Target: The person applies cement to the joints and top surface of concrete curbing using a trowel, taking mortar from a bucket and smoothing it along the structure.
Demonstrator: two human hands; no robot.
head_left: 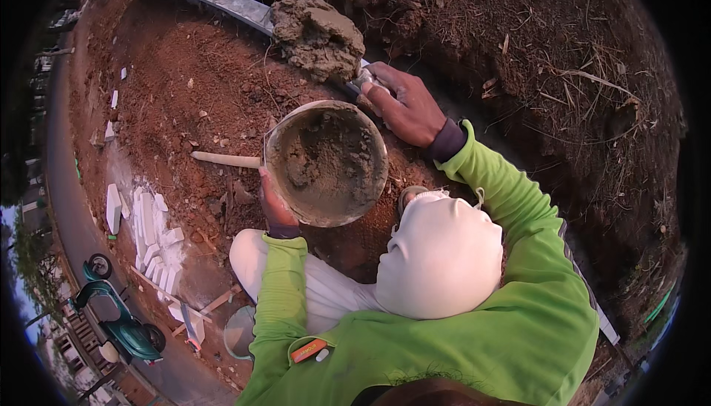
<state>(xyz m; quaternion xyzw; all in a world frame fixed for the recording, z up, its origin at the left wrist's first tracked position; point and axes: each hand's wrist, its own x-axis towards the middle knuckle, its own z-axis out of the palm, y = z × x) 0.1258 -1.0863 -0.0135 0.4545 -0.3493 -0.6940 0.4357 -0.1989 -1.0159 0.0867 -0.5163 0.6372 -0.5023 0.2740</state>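
My right hand (406,107) is closed around the handle of a trowel (365,80). A thick heap of wet grey-brown mortar (317,38) covers the trowel's blade and hides it, over a row of pale blocks (233,4). Just below it stands a round bucket (380,182) with more mortar (326,163) inside, hollowed on its left side. My left hand (275,202) grips the bucket's left side near the rim; part of its fingers is hidden behind the wall. A pale wooden stick (226,159) juts out leftward beside the bucket, next to my left fingertips.
Reddish loose soil (170,72) lies to the left, with white block pieces (152,239) scattered on it. A dark soil bank (563,50) rises on the right behind a trench. Another bucket (239,332) stands at lower left. A green scooter (122,321) is parked on the road.
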